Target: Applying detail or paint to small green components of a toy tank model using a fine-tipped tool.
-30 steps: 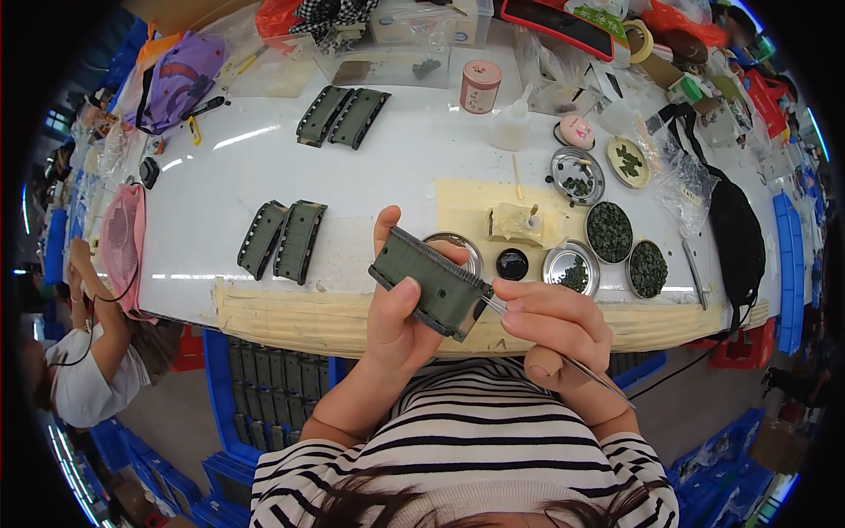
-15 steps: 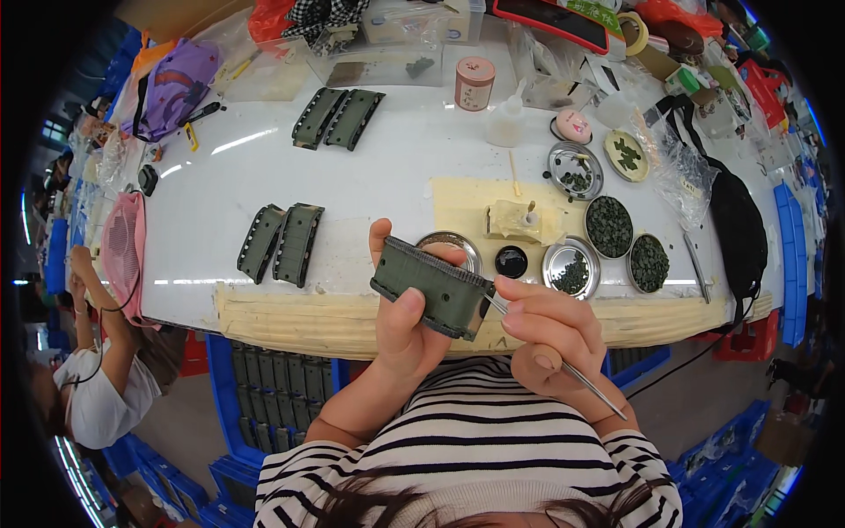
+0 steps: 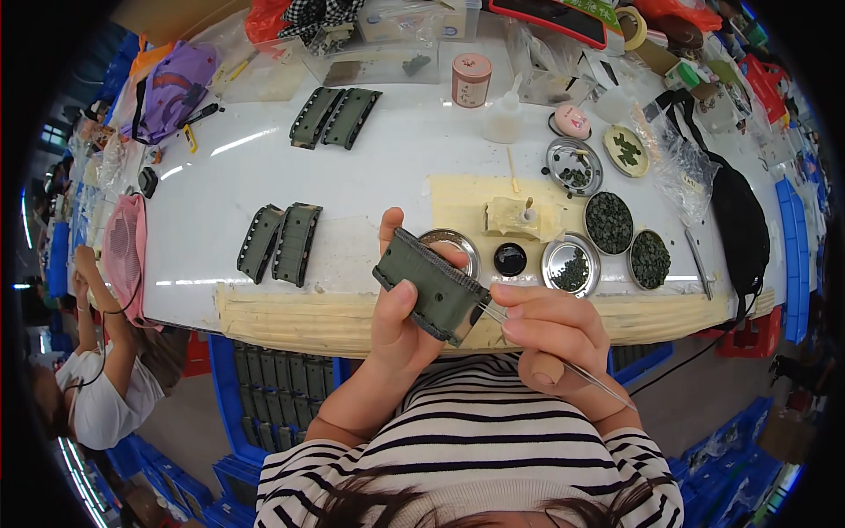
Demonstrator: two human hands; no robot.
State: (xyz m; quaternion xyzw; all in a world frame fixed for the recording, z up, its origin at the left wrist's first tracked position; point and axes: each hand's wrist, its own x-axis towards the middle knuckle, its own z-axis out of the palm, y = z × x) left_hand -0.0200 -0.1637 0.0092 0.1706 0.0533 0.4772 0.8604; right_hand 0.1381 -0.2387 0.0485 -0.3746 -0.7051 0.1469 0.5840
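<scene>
My left hand (image 3: pixel 398 327) grips a dark green, curved plastic part (image 3: pixel 433 289) with a ridged long edge and a small hole in its face. The thumb presses on the face while other fingers reach behind it. In my right hand (image 3: pixel 556 330) is a pair of metal tweezers (image 3: pixel 606 388), with a tan wrap around one finger. The tweezer tips meet the part's right end; whether they pinch a small piece there I cannot tell. Two similar green parts (image 3: pixel 297 246) lie to the left on the table, and two more (image 3: pixel 350 119) lie farther back.
Right of my hands stand round dishes of small dark green pieces (image 3: pixel 608 223), a steel dish (image 3: pixel 570 267), and a black-filled pot (image 3: pixel 510 260). Behind are a squeeze bottle (image 3: pixel 503 118) and a pink tin (image 3: pixel 471 81). A blue crate (image 3: pixel 231 396) of green parts sits below the table edge.
The green part has tilted, its right end slightly lower. My right hand has shifted a little, and the tweezers' two arms now show apart near the tips.
</scene>
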